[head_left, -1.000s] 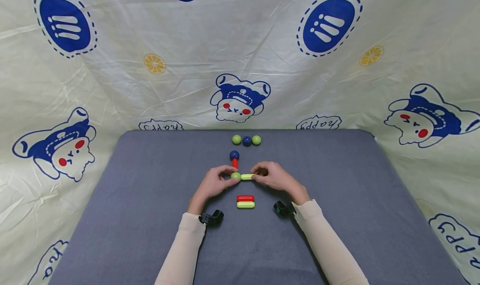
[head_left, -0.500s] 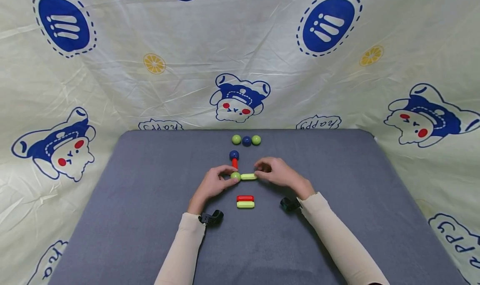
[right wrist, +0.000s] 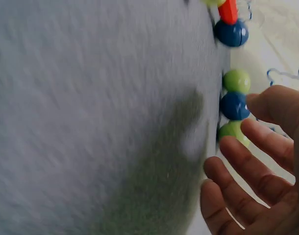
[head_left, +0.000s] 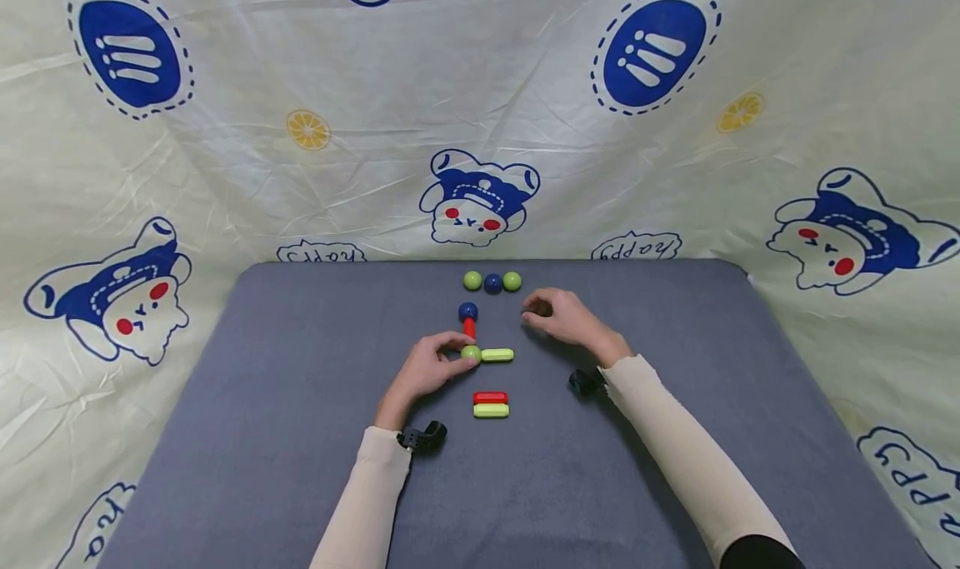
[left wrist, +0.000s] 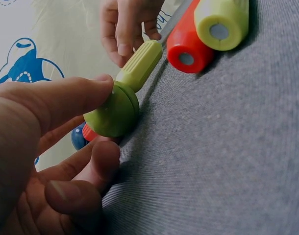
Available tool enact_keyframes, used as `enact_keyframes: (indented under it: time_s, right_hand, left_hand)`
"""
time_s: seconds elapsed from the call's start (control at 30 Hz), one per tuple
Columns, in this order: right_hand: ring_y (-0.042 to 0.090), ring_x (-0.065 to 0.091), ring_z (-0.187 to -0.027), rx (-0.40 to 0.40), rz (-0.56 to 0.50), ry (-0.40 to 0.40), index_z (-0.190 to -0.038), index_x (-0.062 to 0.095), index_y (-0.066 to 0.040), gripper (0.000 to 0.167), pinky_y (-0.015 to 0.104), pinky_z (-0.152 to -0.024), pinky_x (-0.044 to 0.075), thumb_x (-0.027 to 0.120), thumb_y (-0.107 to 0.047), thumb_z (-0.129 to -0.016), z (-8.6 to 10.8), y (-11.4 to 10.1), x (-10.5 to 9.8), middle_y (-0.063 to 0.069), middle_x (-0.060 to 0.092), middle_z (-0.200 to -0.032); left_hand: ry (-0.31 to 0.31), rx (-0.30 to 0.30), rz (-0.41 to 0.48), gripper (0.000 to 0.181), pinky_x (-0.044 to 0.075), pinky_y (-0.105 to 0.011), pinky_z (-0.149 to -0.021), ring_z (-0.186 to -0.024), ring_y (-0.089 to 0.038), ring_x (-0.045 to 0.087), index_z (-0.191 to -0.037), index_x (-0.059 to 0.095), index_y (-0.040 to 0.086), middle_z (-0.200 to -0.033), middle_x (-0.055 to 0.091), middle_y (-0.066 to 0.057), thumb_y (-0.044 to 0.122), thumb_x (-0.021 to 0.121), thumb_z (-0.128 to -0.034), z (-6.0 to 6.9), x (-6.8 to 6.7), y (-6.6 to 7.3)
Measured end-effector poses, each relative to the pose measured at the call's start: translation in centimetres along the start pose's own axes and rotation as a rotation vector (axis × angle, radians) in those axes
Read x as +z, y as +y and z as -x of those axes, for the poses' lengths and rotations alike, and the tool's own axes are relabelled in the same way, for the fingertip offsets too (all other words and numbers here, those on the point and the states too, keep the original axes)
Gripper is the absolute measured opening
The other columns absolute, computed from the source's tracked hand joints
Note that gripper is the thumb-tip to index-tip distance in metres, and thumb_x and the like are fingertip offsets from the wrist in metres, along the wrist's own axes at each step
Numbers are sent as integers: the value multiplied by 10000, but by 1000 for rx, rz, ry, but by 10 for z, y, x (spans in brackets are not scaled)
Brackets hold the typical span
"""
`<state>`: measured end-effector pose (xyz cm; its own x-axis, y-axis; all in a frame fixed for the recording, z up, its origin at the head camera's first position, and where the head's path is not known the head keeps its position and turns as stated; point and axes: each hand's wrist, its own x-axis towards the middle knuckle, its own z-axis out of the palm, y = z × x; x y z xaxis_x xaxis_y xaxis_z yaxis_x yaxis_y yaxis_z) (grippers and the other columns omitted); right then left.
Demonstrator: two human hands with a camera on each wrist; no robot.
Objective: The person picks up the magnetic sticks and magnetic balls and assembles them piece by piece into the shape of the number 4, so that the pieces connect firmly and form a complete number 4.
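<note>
Between thumb and fingers my left hand [head_left: 429,369] pinches a green ball [head_left: 471,353], also large in the left wrist view [left wrist: 112,111]. From that ball a yellow-green stick [head_left: 497,355] extends right, and a red stick [head_left: 469,327] runs back to a blue ball [head_left: 468,311]. My right hand [head_left: 568,317] hovers to the right of these, fingers loosely bent, holding nothing. In the right wrist view the hand [right wrist: 262,181] has spread fingers, with a row of balls beyond them.
At the back of the grey table [head_left: 315,469], a green ball [head_left: 472,280], a blue ball [head_left: 492,283] and another green ball [head_left: 512,281] stand in a row. Nearer the front, a red stick [head_left: 491,397] lies against a yellow-green stick [head_left: 491,411]. A printed sheet hangs behind.
My right hand has let go of the yellow-green stick and moved right and back, toward the row of balls. The left hand has stayed on the green ball.
</note>
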<state>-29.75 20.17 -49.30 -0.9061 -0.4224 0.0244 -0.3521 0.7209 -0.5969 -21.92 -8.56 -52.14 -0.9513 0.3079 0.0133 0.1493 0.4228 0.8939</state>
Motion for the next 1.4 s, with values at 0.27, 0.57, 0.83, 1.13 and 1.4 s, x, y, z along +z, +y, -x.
enact_keyframes:
  time_s: [0.27, 0.57, 0.83, 1.13, 1.4]
  right_hand:
    - [327, 677, -1061, 72, -52, 129, -1249, 652, -24, 328, 488, -884, 562, 680, -233, -998, -17, 15, -3, 176, 654, -1208]
    - [374, 649, -1127, 106, -107, 135, -1551, 413, -63, 667, 534, -950, 525, 707, -236, -977, -34, 18, -2, 228, 566, -1438]
    - [369, 647, -1135, 130, -106, 111, -1574, 383, -61, 685, 515, -952, 526, 693, -240, -989, -47, 11, 6, 223, 564, -1455]
    - [343, 654, -1050, 109, -74, 136, -1442, 544, -35, 489, 486, -921, 529, 668, -196, -997, -54, 11, 13, 222, 633, -1355]
    - [340, 646, -1047, 143, -99, 191, -1319, 629, -18, 390, 487, -921, 522, 684, -213, -986, -52, 7, 16, 204, 678, -1249]
  left_hand:
    - [-1, 9, 19, 293, 431, -232, -581, -615, -106, 501, -1192, 751, 148, -1141, 724, -86, 241, 798, -918, 0, 0, -1]
    - [-10, -1, 5, 291, 458, -238, -593, -626, -118, 522, -1213, 742, 152, -1153, 722, -68, 243, 776, -938, -1, -1, -3]
    - [-11, -18, 0, 298, 458, -233, -601, -635, -123, 530, -1214, 745, 169, -1156, 722, -61, 253, 786, -930, -1, 0, -2]
    - [-11, -22, 13, 295, 464, -236, -590, -616, -123, 533, -1212, 744, 165, -1157, 717, -68, 252, 783, -932, -1, 0, -2]
    - [-12, -23, 21, 299, 468, -243, -597, -625, -130, 535, -1213, 744, 163, -1161, 718, -73, 256, 783, -932, 0, -1, 1]
